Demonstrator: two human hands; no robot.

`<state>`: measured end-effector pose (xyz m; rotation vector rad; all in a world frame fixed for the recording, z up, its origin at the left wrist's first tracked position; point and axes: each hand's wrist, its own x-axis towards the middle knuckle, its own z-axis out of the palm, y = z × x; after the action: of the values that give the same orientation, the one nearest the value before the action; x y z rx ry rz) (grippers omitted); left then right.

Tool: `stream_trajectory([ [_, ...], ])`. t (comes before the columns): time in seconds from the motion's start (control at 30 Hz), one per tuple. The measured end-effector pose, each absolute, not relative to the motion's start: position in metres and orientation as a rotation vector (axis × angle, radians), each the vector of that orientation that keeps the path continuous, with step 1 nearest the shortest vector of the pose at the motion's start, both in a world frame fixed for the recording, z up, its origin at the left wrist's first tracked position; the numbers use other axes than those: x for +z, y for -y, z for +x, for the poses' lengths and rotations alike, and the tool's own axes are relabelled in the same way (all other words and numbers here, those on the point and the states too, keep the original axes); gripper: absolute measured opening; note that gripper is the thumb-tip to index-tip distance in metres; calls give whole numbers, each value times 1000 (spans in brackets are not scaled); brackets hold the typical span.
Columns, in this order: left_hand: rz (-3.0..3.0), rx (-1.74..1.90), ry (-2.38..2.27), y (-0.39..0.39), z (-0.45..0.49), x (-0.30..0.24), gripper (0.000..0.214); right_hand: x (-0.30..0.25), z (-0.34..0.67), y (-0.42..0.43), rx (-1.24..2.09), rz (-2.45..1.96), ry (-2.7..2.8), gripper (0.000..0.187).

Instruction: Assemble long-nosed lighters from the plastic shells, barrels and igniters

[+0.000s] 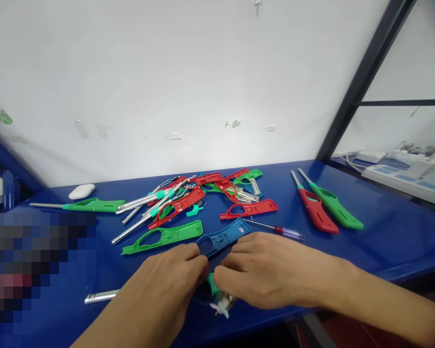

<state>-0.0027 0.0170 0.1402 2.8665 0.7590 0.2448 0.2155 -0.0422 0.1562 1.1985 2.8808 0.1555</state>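
Observation:
Near the table's front edge, my left hand and my right hand are close together, fingers curled inward. Between them shows the green part of a disassembled gas lighter, with a metal and white valve end below my right fingers. A silver lighter tube sticks out left of my left forearm, seemingly in line with that part. The rest is covered by my hands. Just beyond lie a blue handle half and a green handle half, hollow side up.
Behind lies a pile of red handle halves, silver tubes and clear tanks. A screwdriver rests to the right, near whole red and green lighters. At left are another green lighter and a white case.

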Motion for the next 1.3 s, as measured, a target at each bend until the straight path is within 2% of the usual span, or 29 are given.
stream_trajectory([
  [0.13,2778,245,-805,-23,-2,144,30,157,214,43,134,1166,-2848,21],
  [0.3,2750,321,-855,-18,5,147,32,160,220,42,-22,1284,-2872,21],
  [0.57,2771,329,-855,-13,4,150,32,142,233,44,62,1433,-2933,24],
  [0.8,2791,66,-990,-11,19,147,30,136,237,46,-235,1705,-3055,10],
  [0.93,2781,70,-1020,-10,21,147,31,144,243,50,-390,1993,-3022,28],
  [1.07,2776,87,-994,-5,21,147,31,147,251,50,-578,1920,-2945,39],
  [1.3,2791,173,-983,-4,22,143,35,143,251,48,-603,1843,-2904,39],
])
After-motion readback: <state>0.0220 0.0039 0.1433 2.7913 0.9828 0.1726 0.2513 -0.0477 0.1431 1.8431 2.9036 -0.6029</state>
